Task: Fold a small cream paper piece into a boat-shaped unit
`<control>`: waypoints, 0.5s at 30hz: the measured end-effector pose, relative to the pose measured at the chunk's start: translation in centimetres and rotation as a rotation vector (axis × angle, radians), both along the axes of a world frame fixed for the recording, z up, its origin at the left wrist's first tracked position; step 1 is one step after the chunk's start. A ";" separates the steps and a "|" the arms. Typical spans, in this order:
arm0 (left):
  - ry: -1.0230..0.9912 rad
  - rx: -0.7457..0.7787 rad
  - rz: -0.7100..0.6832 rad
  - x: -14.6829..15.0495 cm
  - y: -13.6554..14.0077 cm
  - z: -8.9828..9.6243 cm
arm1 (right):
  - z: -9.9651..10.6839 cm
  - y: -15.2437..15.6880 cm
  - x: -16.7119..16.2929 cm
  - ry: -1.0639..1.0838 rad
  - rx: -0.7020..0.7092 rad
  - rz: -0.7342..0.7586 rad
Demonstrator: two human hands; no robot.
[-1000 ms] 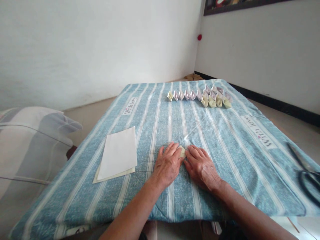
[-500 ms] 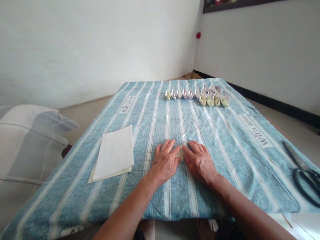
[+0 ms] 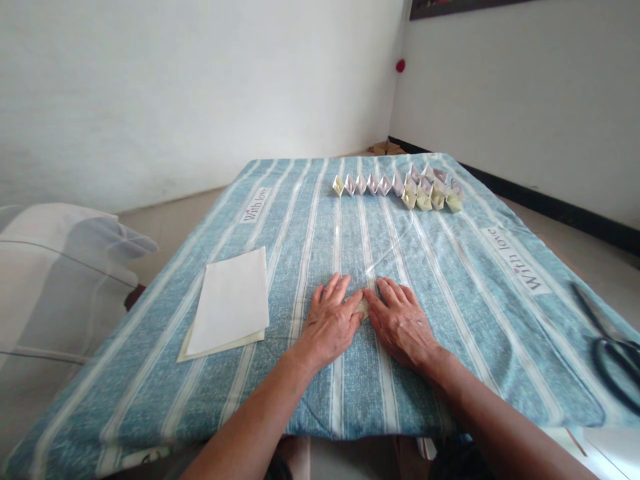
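Note:
A small pale folded piece of paper (image 3: 363, 309) lies on the striped cloth, mostly covered by my fingers. My left hand (image 3: 331, 317) rests flat over its left side, fingers spread, with the index finger and thumb touching the paper. From the right, my right hand (image 3: 401, 320) presses down on the other side, its fingers stretched out flat. Both index fingertips nearly meet at the top of the piece. Neither hand is closed round anything. How the paper is folded underneath cannot be made out.
Left of my hands lies a stack of paper sheets (image 3: 230, 303), white over pale yellow. Several folded paper pieces (image 3: 373, 185) stand in rows at the far side. Black-handled scissors (image 3: 613, 350) lie at the right edge of the blue striped tablecloth (image 3: 280, 407).
The view has shifted slightly. My hands stay flat on the folded paper, the index fingertips marginally closer together, so a little less of the paper shows.

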State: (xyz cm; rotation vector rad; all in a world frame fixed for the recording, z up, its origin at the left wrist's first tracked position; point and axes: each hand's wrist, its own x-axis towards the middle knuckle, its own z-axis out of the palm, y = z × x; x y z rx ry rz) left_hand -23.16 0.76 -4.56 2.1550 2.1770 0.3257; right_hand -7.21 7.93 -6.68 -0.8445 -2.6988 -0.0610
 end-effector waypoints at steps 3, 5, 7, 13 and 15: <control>0.017 0.001 -0.001 0.0 -0.1 -0.2 | 0.3 0.0 -0.1 -0.037 -0.007 0.003; 0.025 -0.002 -0.004 0.1 -0.1 -0.3 | 0.4 0.0 -0.1 -0.059 -0.010 -0.002; 0.027 -0.007 -0.001 0.1 -0.2 -0.3 | 0.5 -0.1 -0.2 -0.072 -0.012 -0.009; 0.016 -0.004 0.005 0.0 -0.3 -0.1 | 0.2 -0.3 -0.3 -0.044 -0.012 -0.028; 0.015 0.001 0.004 0.1 -0.3 -0.1 | 0.1 -0.4 -0.2 -0.023 -0.010 -0.028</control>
